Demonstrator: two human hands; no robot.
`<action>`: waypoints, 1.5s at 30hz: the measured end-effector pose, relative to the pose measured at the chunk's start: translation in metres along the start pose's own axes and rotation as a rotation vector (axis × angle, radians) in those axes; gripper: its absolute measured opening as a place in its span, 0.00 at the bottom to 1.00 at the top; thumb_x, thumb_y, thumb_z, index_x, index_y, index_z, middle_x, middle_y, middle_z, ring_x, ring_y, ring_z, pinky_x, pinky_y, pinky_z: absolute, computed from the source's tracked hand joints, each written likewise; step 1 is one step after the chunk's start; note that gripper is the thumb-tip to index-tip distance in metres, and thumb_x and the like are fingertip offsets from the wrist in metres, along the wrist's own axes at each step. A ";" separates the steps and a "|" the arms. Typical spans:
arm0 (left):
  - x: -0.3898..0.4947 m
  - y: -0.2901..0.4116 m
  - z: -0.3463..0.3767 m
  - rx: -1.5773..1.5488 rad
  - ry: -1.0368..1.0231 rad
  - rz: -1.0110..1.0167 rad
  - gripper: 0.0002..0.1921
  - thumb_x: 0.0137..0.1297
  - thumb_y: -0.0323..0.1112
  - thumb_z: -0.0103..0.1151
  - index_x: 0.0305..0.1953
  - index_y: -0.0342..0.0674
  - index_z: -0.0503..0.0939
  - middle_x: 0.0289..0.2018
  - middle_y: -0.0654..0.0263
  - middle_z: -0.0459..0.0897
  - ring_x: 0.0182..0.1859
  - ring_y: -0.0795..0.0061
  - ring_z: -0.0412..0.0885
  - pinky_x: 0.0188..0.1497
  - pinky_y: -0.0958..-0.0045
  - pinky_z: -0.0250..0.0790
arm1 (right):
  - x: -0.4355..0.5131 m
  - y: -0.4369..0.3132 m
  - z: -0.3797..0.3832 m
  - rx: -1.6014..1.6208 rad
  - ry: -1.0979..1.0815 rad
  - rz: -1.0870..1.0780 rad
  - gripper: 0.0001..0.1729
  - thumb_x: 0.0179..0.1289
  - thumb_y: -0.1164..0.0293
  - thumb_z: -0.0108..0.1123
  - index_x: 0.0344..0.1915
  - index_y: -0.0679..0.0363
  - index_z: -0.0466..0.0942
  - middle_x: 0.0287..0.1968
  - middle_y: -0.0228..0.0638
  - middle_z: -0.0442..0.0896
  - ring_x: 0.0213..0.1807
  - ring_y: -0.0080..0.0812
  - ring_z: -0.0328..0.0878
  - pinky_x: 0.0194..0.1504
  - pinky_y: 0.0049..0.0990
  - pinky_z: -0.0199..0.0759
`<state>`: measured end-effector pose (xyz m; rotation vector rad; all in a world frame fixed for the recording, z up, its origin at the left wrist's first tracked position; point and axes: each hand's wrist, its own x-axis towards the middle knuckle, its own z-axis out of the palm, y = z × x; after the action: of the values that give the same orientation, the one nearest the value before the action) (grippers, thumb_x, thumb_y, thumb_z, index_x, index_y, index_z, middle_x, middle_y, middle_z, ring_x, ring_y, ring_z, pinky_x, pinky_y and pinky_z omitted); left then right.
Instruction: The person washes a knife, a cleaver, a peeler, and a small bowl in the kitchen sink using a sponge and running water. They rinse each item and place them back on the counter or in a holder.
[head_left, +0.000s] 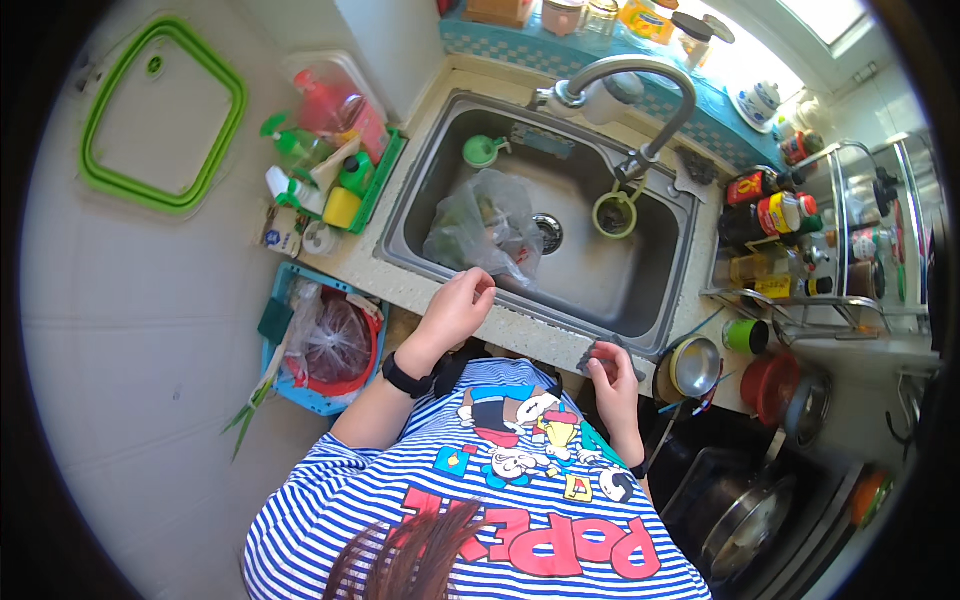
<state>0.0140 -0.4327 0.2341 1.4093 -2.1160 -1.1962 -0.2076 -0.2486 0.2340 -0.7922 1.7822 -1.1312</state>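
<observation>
My left hand (459, 306) hovers over the front rim of the stainless steel sink (592, 289), fingers loosely bent and nothing visible in them. Just beyond it, a clear plastic bag (487, 217) with green contents lies in the left half of the basin. At the counter's front edge, right of centre, my right hand (616, 375) has its thumb and fingers around a crumpled dark grey cloth (587, 360). The cloth is partly hidden by the fingers, and its exact material is unclear.
A gooseneck faucet (675, 75) arches over the basin, with a green strainer cup (615, 216) below it. Bottles crowd a green caddy (379, 184) at left; a blue basket (274, 300) stands below. Sauce bottles fill a metal rack (810, 301) at right, above pans (750, 525).
</observation>
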 end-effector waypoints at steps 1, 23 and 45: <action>0.005 0.002 0.002 0.008 -0.010 0.054 0.10 0.65 0.34 0.54 0.42 0.34 0.75 0.36 0.56 0.81 0.39 0.64 0.80 0.40 0.69 0.72 | 0.000 0.000 0.001 0.034 0.027 0.005 0.17 0.64 0.74 0.58 0.52 0.63 0.73 0.44 0.35 0.79 0.42 0.23 0.77 0.45 0.23 0.73; 0.096 0.002 0.014 0.001 -0.403 0.305 0.15 0.59 0.26 0.60 0.49 0.40 0.77 0.46 0.62 0.75 0.39 0.75 0.80 0.34 0.77 0.72 | -0.040 0.024 -0.014 -0.020 0.631 0.152 0.20 0.62 0.69 0.62 0.52 0.63 0.73 0.44 0.39 0.80 0.37 0.27 0.80 0.41 0.25 0.75; 0.168 -0.101 -0.069 0.487 0.653 0.228 0.08 0.59 0.26 0.52 0.40 0.41 0.77 0.39 0.54 0.74 0.42 0.50 0.76 0.44 0.57 0.70 | -0.036 0.036 -0.094 0.121 0.767 0.199 0.18 0.67 0.67 0.57 0.55 0.59 0.72 0.43 0.30 0.80 0.38 0.19 0.78 0.38 0.17 0.70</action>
<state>0.0435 -0.6278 0.1668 1.4255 -2.0512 -0.0854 -0.2792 -0.1690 0.2331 -0.0800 2.3076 -1.5065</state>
